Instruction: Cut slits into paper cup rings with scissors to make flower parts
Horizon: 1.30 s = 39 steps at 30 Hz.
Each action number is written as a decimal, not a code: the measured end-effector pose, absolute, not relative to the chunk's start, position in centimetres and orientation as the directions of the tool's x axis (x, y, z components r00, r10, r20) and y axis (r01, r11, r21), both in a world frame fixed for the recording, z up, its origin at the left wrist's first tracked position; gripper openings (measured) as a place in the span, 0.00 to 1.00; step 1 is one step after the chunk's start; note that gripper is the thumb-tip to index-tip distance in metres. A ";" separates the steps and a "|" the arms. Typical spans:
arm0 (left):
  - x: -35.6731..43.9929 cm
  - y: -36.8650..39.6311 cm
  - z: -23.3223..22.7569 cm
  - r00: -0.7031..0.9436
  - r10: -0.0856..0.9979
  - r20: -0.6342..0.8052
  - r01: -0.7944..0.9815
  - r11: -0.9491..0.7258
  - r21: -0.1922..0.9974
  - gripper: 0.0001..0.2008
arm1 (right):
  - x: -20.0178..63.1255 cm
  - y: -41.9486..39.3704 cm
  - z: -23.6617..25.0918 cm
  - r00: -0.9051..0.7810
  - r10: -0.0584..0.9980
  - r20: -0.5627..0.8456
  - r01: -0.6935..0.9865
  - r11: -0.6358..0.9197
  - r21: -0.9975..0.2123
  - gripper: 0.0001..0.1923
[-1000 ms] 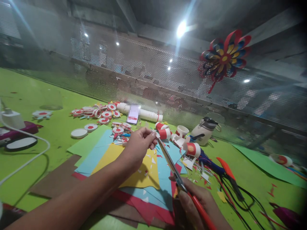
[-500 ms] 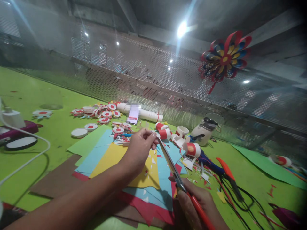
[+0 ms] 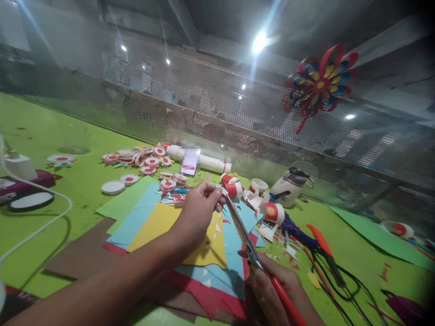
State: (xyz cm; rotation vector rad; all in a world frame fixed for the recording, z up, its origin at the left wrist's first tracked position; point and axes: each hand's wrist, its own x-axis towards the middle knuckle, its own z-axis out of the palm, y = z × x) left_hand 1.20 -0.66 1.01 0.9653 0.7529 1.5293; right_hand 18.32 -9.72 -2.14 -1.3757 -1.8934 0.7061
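Note:
Between its thumb and fingers, my left hand (image 3: 200, 210) pinches a small piece of white paper (image 3: 223, 190). My right hand (image 3: 272, 283) is wrapped around the red handles of a pair of scissors (image 3: 245, 235). The scissor tips reach up to the white piece, beside my left thumb; the blades look nearly closed, and whether they touch the paper I cannot tell. Beneath both hands lies a stack of coloured sheets, with a yellow sheet (image 3: 152, 231) on top of light blue paper (image 3: 127, 228). Small white and red scraps are scattered over them.
Several round red-and-white paper pieces (image 3: 152, 161) are heaped at the back left, near a phone (image 3: 189, 165) leaning on a white roll (image 3: 214, 163). Red-and-white paper cups (image 3: 274, 213), a jug (image 3: 288, 185) and a corded tool with an orange part (image 3: 321, 240) lie to the right.
Almost nothing differs. The scissor blades seem slightly closer together, and the whole view has shifted very little.

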 end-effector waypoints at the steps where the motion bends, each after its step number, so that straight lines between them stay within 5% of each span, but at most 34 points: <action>1: 1.2 -0.7 1.0 -0.045 0.984 0.175 -0.461 -0.176 0.870 0.06 | 18.3 -9.7 -2.2 -0.210 0.958 0.196 0.568 0.283 -0.773 0.25; 27: 1.2 -0.7 1.0 -0.043 0.986 0.162 -0.449 -0.164 0.878 0.06 | 18.3 -9.5 -2.4 -0.214 0.938 0.274 0.659 0.345 -0.668 0.23; 39: 1.0 -0.7 1.1 -0.040 0.988 0.146 -0.448 -0.149 0.882 0.05 | 18.1 -9.4 -2.5 -0.168 0.948 0.271 0.631 0.314 -0.710 0.21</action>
